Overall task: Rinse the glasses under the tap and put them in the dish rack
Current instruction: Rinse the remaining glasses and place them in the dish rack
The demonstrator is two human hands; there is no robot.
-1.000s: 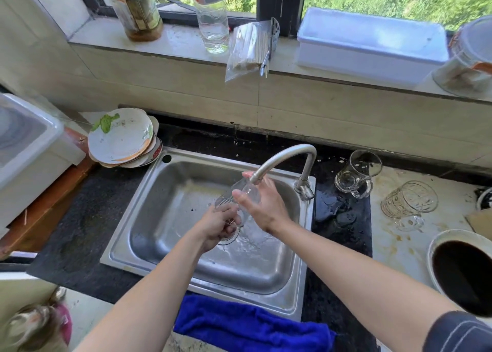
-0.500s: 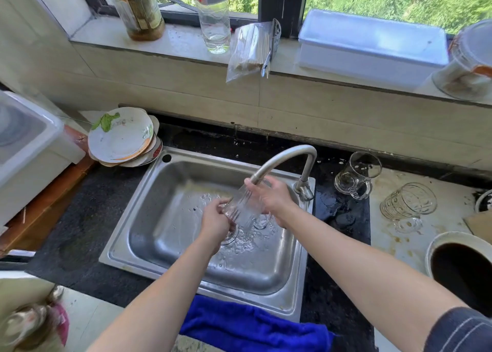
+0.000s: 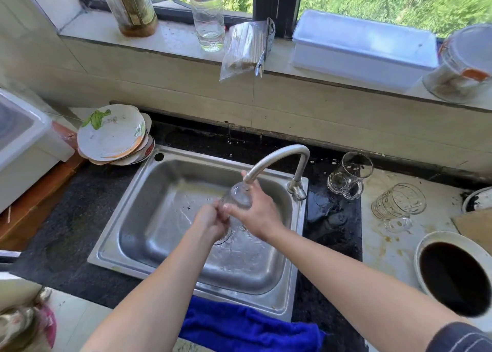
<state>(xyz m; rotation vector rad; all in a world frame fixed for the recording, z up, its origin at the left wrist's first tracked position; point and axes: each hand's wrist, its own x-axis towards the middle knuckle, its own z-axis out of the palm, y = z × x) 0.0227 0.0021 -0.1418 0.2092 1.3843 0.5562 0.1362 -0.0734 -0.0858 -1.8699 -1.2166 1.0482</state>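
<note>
Right hand [image 3: 257,214] grips clear, seemingly cylindrical glass [image 3: 237,196]

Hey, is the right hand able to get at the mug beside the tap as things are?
Not yet, probably: the right hand grips the glass under the tap, as does the left hand. The way to the mug looks free otherwise, apart from the tap's base.

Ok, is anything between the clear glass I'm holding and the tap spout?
Nothing visible: the left hand and right hand hold the clear drinking glass right below the spout of the curved metal tap.
</note>
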